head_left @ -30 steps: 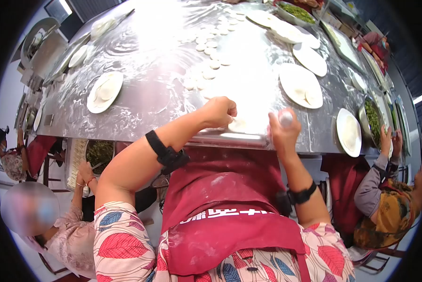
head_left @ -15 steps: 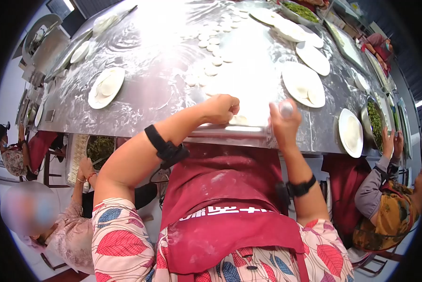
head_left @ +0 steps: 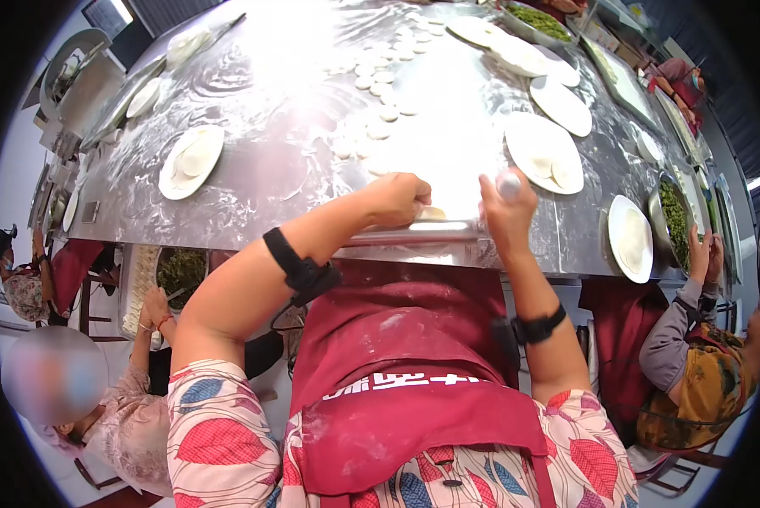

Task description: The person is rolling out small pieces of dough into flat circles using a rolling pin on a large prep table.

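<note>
My left hand (head_left: 401, 200) is closed at the table's near edge, its fingertips on a small piece of dough (head_left: 432, 213). To the right, my right hand (head_left: 510, 217) is wrapped round a rolling pin, whose pale rounded end (head_left: 509, 184) shows above the thumb. Glare washes out the surface between my hands. Several small dough discs (head_left: 381, 89) lie in a line beyond them on the floured steel table (head_left: 253, 182). A white plate (head_left: 542, 140) with flat dough rounds stands beyond my right hand.
More white plates stand at left (head_left: 174, 182) and right (head_left: 630, 239). Bowls of green filling (head_left: 674, 216) are at the right, the far side and below left. Co-workers sit at left (head_left: 126, 432) and right (head_left: 693, 372), a co-worker's hands (head_left: 704, 254) near the right bowl.
My right hand and the rolling pin have shifted slightly left, closer to my left hand. My left hand has hardly moved and stays on the dough.
</note>
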### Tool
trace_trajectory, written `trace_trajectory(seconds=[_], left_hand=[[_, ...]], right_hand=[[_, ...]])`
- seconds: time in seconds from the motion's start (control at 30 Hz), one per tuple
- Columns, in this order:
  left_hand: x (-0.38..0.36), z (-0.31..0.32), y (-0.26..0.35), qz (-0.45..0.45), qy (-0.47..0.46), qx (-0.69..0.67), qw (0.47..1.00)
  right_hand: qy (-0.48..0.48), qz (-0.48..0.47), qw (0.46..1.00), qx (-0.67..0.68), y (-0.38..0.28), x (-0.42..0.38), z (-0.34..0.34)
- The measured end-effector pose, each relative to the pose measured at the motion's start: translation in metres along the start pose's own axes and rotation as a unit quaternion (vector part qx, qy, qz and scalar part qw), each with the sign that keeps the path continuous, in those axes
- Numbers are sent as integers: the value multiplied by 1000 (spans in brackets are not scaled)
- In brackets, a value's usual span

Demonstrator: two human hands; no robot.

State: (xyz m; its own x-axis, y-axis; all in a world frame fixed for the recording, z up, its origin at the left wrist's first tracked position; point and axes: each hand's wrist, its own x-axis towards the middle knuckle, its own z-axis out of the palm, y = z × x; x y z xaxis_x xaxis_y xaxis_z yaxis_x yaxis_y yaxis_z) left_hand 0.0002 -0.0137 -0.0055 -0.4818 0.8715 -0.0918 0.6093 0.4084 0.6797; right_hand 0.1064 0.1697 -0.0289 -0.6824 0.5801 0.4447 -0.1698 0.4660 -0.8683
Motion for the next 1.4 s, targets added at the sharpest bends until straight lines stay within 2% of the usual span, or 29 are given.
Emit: trace_trajectory(seconds=[0.1, 0.13, 0.17, 0.23, 0.27, 0.3, 0.37, 0.4, 0.43, 0.53, 0.6, 0.67, 0.7, 0.77, 0.8, 0.9, 0.93, 1.03, 1.13, 1.23, 1.27, 1.33, 1.37, 1.4], left_hand=[[9, 2, 6, -35, 5, 22, 999], [10, 5, 6, -13, 24, 14, 1000], [10, 6, 3, -8, 6, 21, 1000], [4, 2, 7, -2, -31, 29, 999], [5, 7, -4, 14, -9, 33, 999], [3, 5, -4, -17, -11, -5, 1000], [-4, 3, 0, -78, -25, -76, 994], [-8, 2, 5, -72, -26, -61, 995], [-7, 3, 5, -57, -14, -37, 998], [2, -1, 5, -30, 27, 30, 999], [5, -1, 12, -38, -3, 36, 999], [6, -2, 14, -54, -38, 68, 995], [4, 0, 11, -51, -26, 47, 997], [1, 3, 4, -48, -3, 11, 999], [-2, -1, 11, -80, -20, -28, 996], [-10, -2, 20, -52, -48, -4, 997], [-7, -2, 21, -57, -33, 7, 998], [7, 3, 16, -63, 2, 27, 998], [13, 1, 15, -64, -13, 6, 998], [9, 3, 3, -46, -12, 13, 999], [5, 3, 2, -63, -1, -23, 998], [-2, -3, 4, -63, -39, -39, 997], [-4, -4, 7, -61, -62, -46, 995], [-3, -2, 8, -53, -39, -31, 997]], right_hand=[[-9, -20, 999, -24, 14, 21, 13], [-4, -25, 999, -23, 14, 18, 11], [-2, -32, 999, -25, 13, 13, 8], [-11, 29, 999, 24, -13, -16, -13], [-13, 52, 998, 41, -25, -34, -22], [-14, 78, 995, 58, -31, -44, -26], [-6, 16, 1000, 18, -11, -37, -24], [2, -13, 1000, -1, -3, -31, -21], [-1, 27, 1000, 1, -16, -17, -12], [-2, -1, 1000, 7, 6, 15, 11], [-2, -31, 999, -33, 13, 22, 14], [-2, -15, 1000, -25, -1, 1, -2], [-3, -4, 1000, -22, -10, -17, -14], [-4, 69, 996, 54, -31, -47, -26], [-22, 82, 991, 100, -30, -52, -29], [5, -15, 1000, -19, -13, -24, -16], [-11, 9, 1000, 12, -12, -9, -8], [-24, 9, 999, -21, 2, 25, 15], [-23, -13, 999, -46, 6, 17, 7], [-16, 54, 998, 36, -23, -28, -20], [-16, 62, 997, 42, -26, -34, -22], [-8, 82, 995, 55, -28, -43, -25], [-7, 61, 997, 44, -25, -38, -21], [-6, 39, 999, 33, -17, -19, -12]])
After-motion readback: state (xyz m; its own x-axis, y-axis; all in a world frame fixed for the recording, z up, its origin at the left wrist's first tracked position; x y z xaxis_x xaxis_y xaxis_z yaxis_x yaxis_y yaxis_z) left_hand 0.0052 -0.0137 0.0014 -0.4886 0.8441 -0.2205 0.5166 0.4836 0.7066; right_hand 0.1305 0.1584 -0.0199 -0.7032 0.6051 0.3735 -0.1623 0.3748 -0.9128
